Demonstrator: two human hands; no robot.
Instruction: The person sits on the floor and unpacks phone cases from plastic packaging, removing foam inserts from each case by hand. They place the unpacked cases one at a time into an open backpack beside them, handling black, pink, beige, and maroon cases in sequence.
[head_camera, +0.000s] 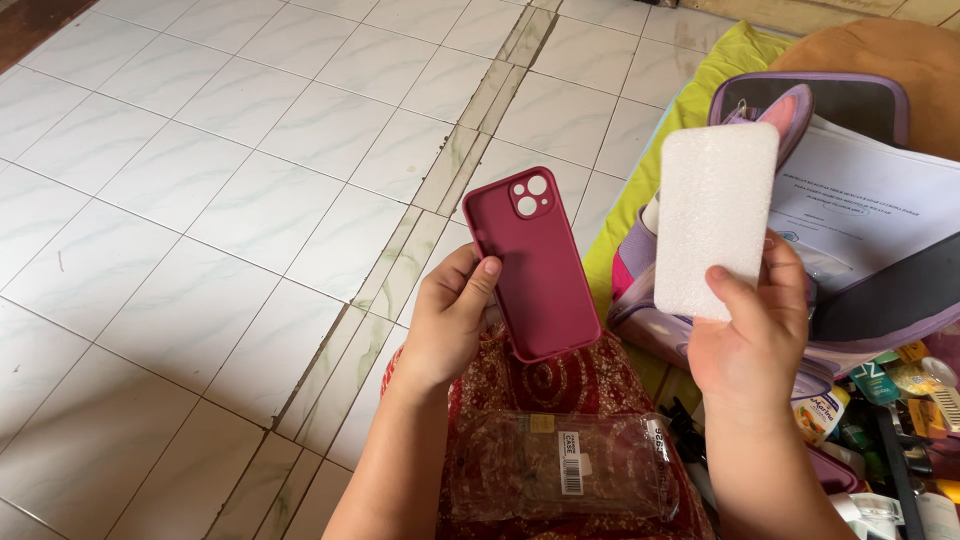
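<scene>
Left hand (448, 320): grip closed on maroon phone case (535, 262)
Right hand (750, 335): grip pinching white foam insert (715, 215)
Tip: keep both apart

The tiled floor (200, 200) lies open to the left and ahead. On the right, a purple bag (850, 310) with papers (870, 200) and scattered small bottles (900, 400) crowd the way; a clear plastic wrapper (560, 465) lies near.

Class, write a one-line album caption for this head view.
Left hand holds a maroon phone case, right hand a white foam pad.
</scene>
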